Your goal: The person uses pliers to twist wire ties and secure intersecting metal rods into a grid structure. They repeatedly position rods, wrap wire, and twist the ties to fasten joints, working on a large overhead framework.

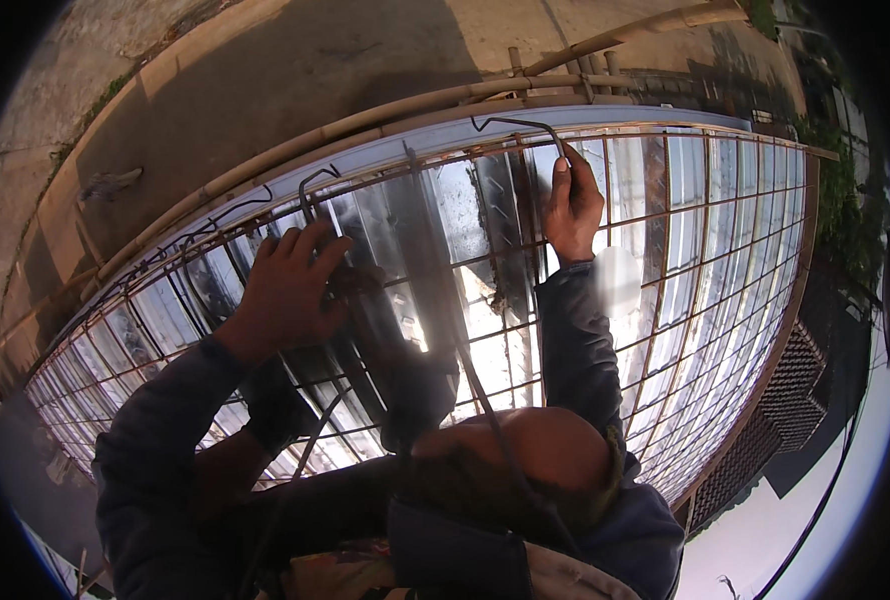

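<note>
My right hand (pixel 577 210) is closed around a thin bent steel bar (pixel 525 122), thumb against it, near the far edge of the deck. The bar curves left to a small hooked end over the edge. My left hand (pixel 290 285) lies over the rusty steel mesh (pixel 705 205), its fingers apart and slightly curled. Just beyond those fingers a second bent bar (pixel 307 195) stands up with a hooked tip. Beneath the mesh is shiny ribbed metal sheeting (pixel 510 365), bright with glare in the middle.
More hooked bars (pixel 250 205) line the edge at the left. Beyond the pale edge strip (pixel 405 135) run bamboo poles (pixel 435 97), with ground far below. My bent knee (pixel 535 445) is close in front. A tiled roof (pixel 790 390) and a dark cable (pixel 845 450) are at the right.
</note>
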Demonstrator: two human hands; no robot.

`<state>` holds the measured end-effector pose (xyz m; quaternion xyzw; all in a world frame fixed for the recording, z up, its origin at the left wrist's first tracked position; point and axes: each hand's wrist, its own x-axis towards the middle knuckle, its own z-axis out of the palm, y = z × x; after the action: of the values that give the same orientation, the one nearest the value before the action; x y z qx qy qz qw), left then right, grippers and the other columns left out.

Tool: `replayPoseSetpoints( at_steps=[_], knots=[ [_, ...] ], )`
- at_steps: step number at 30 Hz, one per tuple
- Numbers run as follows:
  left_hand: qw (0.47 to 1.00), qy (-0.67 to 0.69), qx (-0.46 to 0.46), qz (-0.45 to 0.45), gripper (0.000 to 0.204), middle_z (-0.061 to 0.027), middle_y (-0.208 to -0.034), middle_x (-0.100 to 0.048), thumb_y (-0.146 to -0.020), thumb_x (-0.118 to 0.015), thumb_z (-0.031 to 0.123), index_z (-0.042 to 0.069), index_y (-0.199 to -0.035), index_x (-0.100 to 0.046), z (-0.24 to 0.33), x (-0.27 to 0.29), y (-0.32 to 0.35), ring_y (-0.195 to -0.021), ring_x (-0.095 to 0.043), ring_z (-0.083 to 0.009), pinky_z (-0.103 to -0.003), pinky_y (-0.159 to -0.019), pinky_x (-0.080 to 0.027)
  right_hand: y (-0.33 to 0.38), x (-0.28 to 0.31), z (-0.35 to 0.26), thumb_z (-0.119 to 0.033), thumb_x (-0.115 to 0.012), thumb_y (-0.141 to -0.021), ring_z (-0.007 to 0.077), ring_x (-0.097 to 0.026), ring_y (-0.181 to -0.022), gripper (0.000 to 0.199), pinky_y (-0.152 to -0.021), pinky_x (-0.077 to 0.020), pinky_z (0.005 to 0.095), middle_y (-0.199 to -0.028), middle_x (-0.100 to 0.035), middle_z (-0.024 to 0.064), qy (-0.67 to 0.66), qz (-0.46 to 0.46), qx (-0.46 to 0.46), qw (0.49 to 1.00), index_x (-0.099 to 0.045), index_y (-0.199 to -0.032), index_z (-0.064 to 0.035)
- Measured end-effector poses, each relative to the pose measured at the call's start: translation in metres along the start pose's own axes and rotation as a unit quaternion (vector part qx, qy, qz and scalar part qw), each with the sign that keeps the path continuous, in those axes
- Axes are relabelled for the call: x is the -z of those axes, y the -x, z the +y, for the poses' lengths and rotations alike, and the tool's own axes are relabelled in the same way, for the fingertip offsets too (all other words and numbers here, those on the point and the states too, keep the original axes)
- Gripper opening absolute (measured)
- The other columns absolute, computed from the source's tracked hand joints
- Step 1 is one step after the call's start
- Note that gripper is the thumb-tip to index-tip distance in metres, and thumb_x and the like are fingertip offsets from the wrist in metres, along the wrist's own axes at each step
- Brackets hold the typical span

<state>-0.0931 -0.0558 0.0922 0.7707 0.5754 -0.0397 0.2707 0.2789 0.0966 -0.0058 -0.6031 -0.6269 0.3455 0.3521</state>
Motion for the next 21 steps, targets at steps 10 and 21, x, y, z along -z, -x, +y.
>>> replayPoseSetpoints(
  at_steps=[10,21],
  knots=[
    [0.924,-0.036,-0.206,0.321,0.068,-0.0153,-0.148,-0.06,-0.091,-0.08,0.058,0.009,-0.135,-0.064,-0.029,0.162,-0.09,-0.159,-0.039,-0.0379,-0.053,-0.124,-0.041,0.012,0.074,-0.183,-0.036,-0.071,-0.106,0.0169,-0.053,-0.05,0.04,-0.048,-0.0396,0.0339,-0.066,-0.061,0.0063,-0.113,-0.169,0.339,0.918,-0.068,-0.088,-0.0001],
    [0.95,-0.074,-0.297,0.055,0.078,-0.0085,-0.068,-0.037,-0.086,-0.067,0.079,0.007,-0.07,-0.043,-0.046,0.232,0.054,-0.063,-0.047,-0.0328,-0.045,-0.059,-0.036,0.045,0.059,-0.244,-0.059,-0.081,-0.089,0.0303,-0.063,-0.076,0.055,-0.071,-0.0504,0.0451,-0.075,-0.059,0.0092,-0.006,-0.417,0.45,0.79,-0.066,-0.08,-0.0074]
  ],
)
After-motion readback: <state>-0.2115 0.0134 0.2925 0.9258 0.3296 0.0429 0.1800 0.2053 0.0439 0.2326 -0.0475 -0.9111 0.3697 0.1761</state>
